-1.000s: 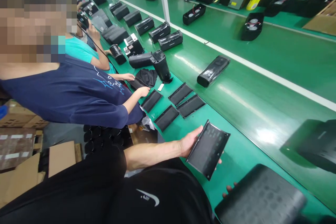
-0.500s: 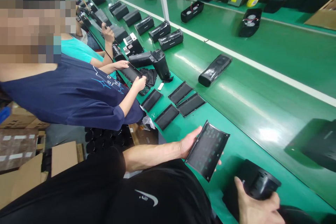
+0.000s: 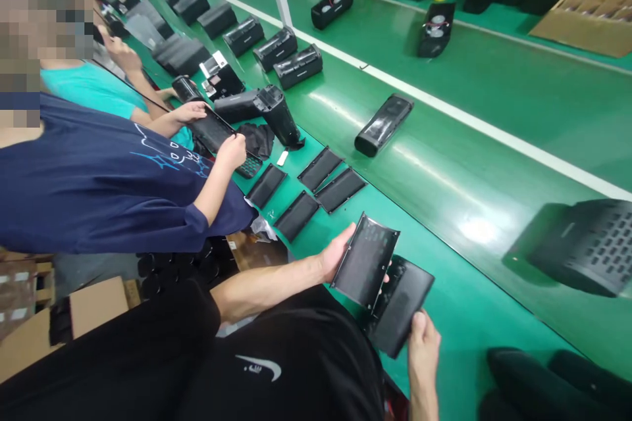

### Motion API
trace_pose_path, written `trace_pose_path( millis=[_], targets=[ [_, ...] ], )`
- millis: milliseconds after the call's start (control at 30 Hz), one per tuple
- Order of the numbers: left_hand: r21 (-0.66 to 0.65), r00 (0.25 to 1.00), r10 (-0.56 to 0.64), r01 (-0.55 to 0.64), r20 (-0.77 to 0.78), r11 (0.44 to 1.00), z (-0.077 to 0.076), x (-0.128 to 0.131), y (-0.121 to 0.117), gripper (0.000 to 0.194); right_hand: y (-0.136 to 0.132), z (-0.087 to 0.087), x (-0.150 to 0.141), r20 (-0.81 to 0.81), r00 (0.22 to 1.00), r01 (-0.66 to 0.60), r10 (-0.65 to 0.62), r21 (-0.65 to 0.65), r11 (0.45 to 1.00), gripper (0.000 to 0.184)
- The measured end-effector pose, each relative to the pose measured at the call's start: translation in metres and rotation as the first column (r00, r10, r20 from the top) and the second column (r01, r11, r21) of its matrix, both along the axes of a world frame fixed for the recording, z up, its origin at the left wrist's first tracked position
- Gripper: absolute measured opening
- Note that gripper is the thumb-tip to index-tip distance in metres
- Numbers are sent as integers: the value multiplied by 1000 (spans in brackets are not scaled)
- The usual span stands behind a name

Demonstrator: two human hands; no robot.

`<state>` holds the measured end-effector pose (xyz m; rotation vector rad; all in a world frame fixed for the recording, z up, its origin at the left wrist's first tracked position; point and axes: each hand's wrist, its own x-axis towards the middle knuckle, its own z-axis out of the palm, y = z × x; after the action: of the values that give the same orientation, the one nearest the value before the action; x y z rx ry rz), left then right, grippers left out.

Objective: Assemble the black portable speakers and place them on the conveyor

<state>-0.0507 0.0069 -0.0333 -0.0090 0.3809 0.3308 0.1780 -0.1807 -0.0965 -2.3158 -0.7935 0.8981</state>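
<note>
My left hand [image 3: 337, 253] grips the near edge of a thin curved black panel [image 3: 366, 260], held tilted above the green belt [image 3: 474, 164]. My right hand [image 3: 423, 340] is closed around the near end of a black housing [image 3: 401, 306], which lies under and beside the panel, touching it. Several matching black panels [image 3: 322, 168] lie flat on the belt just beyond my left hand.
A person in a navy shirt [image 3: 113, 191] at my left holds a black part [image 3: 214, 130] in both hands. A black housing [image 3: 383, 124] lies mid-belt, and several more [image 3: 297, 66] line the far side. A large grilled black case [image 3: 577, 247] sits at right. Cardboard boxes [image 3: 93, 306] stand lower left.
My right hand brought the black housing in from the right, up against the panel in my left hand. The camera tilted a little. The neighbour's hands shifted with their part.
</note>
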Motion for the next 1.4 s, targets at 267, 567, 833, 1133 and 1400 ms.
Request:
trace_pose_path(
  millis=[267,567,833,1133,1400],
  targets=[
    [-18,995,75,-76,-60,997,-14,-12,0,104,33,7,-67,-155,988,10,-25,-97,995,135],
    [5,996,42,-42,-73,999,-32,-1,-11,100,37,57,-11,-152,988,21,-21,-2,1000,112],
    [-15,978,101,-105,-183,994,-22,34,-27,85,69,147,-16,-179,983,-43,42,1,999,113],
    [25,962,104,-101,-254,995,-8,51,-33,70,88,156,-37,-1,977,-215,215,-20,976,113],
    [111,943,180,-154,-280,982,-3,55,-35,51,96,163,-45,35,975,-213,219,-113,970,118]
  ],
)
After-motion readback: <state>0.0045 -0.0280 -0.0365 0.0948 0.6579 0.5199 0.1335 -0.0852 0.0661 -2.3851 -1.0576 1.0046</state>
